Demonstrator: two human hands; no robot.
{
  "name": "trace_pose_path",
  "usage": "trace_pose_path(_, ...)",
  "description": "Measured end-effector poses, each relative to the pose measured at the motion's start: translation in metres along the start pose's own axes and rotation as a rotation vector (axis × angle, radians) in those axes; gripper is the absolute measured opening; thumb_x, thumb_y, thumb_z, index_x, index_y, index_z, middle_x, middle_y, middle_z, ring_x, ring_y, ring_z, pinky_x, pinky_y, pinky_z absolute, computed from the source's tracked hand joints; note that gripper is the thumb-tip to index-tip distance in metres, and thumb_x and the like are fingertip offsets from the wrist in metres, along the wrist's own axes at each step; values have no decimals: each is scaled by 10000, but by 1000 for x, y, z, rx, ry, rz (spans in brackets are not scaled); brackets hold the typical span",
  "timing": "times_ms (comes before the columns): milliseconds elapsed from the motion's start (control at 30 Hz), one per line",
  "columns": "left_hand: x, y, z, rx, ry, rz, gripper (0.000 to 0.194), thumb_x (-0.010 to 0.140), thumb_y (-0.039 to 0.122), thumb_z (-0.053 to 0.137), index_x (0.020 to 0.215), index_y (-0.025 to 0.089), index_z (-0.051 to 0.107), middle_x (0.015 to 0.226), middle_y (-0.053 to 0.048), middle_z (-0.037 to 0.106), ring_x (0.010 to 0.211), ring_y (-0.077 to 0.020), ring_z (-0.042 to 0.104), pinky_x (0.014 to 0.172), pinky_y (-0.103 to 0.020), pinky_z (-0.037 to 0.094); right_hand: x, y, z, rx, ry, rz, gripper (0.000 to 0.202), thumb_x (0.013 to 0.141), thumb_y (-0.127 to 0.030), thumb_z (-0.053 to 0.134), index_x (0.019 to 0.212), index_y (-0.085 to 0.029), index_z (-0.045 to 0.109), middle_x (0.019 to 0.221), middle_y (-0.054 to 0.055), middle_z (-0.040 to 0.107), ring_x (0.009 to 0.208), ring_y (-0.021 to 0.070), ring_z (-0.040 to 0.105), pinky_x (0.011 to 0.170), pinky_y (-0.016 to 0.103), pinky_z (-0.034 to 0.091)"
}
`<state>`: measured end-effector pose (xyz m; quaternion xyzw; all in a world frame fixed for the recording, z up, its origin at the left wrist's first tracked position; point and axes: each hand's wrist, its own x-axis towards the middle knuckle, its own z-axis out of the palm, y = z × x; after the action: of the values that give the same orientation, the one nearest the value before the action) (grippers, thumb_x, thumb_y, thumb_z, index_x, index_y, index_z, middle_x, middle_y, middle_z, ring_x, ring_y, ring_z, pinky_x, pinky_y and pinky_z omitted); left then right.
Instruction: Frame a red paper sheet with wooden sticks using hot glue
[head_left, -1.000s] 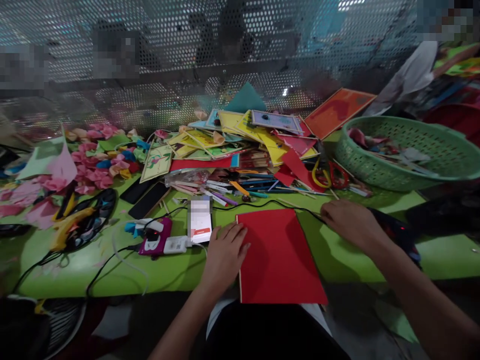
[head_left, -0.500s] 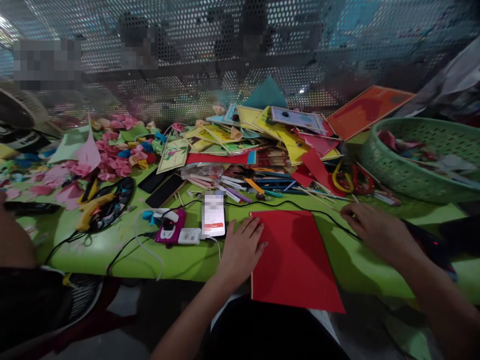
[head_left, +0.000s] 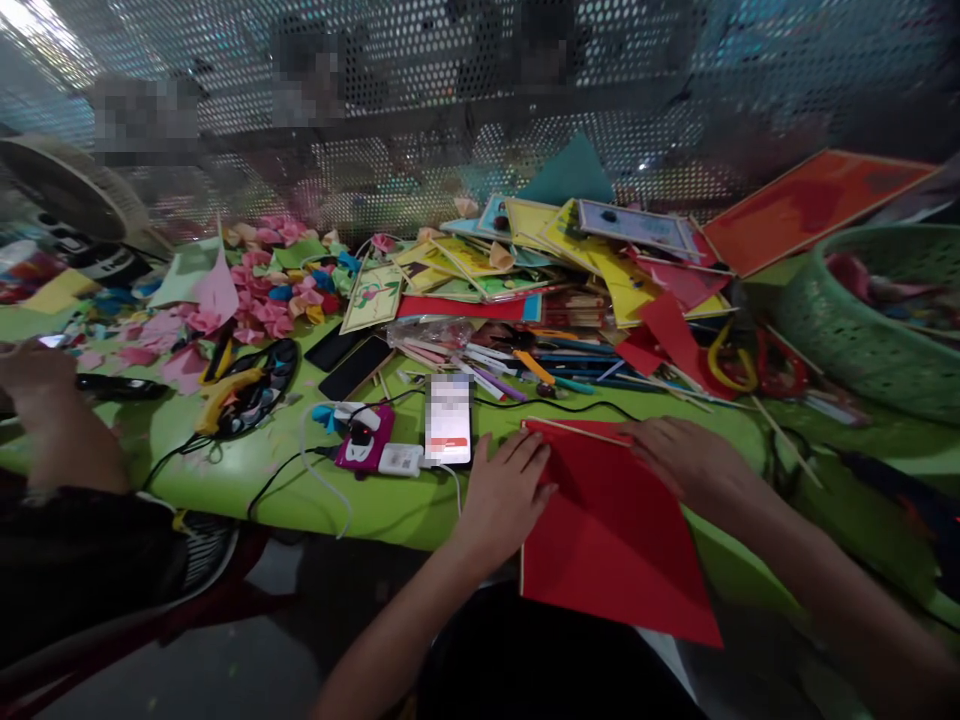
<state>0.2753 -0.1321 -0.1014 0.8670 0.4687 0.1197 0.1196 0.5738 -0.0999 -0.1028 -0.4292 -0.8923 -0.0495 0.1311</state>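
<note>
A sheet of red card (head_left: 615,540) lies at the near edge of the green table, its lower part jutting past the edge. My left hand (head_left: 504,495) rests on the card's upper left corner, fingers stretched out. Along the top edge runs a thin wooden stick (head_left: 577,430); its right end is pinched in the fingers of my right hand (head_left: 691,462). A pale strip borders the card's left side. Just left of my left hand lies a lit phone (head_left: 448,425) with a white cable.
Behind are pens (head_left: 495,375), scissors (head_left: 731,362) and piled paper pictures (head_left: 540,250). A green basket (head_left: 847,340) stands right. At left are a purple power strip (head_left: 365,445), yellow glue gun (head_left: 229,398), pink paper flowers (head_left: 262,285) and another person's arm (head_left: 64,430).
My right hand has moved left from beside the card onto its upper right corner, bringing a stick against the top edge. My left hand stays on the card. The view has shifted.
</note>
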Motion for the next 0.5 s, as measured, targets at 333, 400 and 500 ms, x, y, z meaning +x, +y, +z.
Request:
trace_pose_path(333, 1, 1, -2, -4, -14, -2, 446, 1087, 376, 469, 1498, 214, 531, 1575, -85, 555, 1488, -267, 460, 1255, -598, 281, 0, 6, 6, 21, -72, -14, 407, 960, -119, 428, 1207, -228, 732, 1015, 101, 756, 850, 258, 681, 793, 406, 521)
trace_pose_path(400, 1, 1, -2, 0, -16, 2, 441, 1088, 375, 465, 1495, 219, 531, 1576, -83, 554, 1480, -268, 468, 1251, -595, 285, 2, 7, 7, 2, -68, -21, 397, 962, -113, 440, 1204, -229, 733, 1014, 99, 755, 855, 251, 681, 781, 388, 517)
trace_pose_path(500, 3, 1, -3, 21, -13, -1, 452, 1086, 373, 468, 1508, 217, 516, 1605, -84, 520, 1468, -276, 478, 1237, -595, 304, 5, 9, 10, -54, -55, -47, 396, 967, -96, 443, 1217, -210, 728, 986, 99, 751, 839, 240, 675, 757, 365, 510)
